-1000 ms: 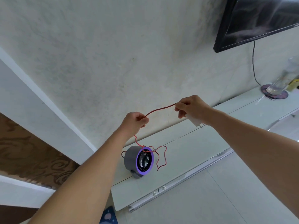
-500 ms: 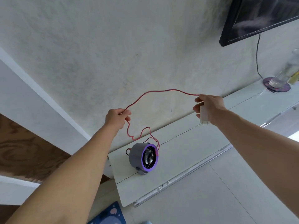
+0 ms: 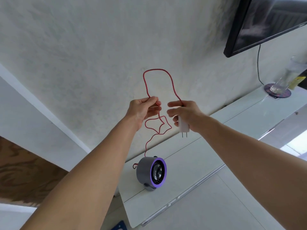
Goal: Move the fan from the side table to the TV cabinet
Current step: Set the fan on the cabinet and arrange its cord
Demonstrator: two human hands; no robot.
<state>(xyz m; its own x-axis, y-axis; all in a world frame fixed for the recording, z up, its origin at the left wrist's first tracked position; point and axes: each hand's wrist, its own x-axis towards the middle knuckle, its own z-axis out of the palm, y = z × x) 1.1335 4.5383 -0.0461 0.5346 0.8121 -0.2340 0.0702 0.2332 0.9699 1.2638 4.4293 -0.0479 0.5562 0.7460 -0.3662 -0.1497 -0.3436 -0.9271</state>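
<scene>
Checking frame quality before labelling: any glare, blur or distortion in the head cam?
Head view: wide-angle bending tilts the wall and TV cabinet; the TV screen shows smeared reflections; the fan, red cable and both hands stay sharp; daylight is soft, with blown-out glare at right.

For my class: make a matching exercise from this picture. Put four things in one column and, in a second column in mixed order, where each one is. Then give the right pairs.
Things
1. fan
2. red cord
3. white plug
4. glass

Places
A. held in the right hand, prongs down
B. on a round coaster, below the TV
C. standing on the white cabinet, near its left end
D. looped up between both hands, pinched by the left hand

Pairs: 1-C, 2-D, 3-A, 4-B
</scene>
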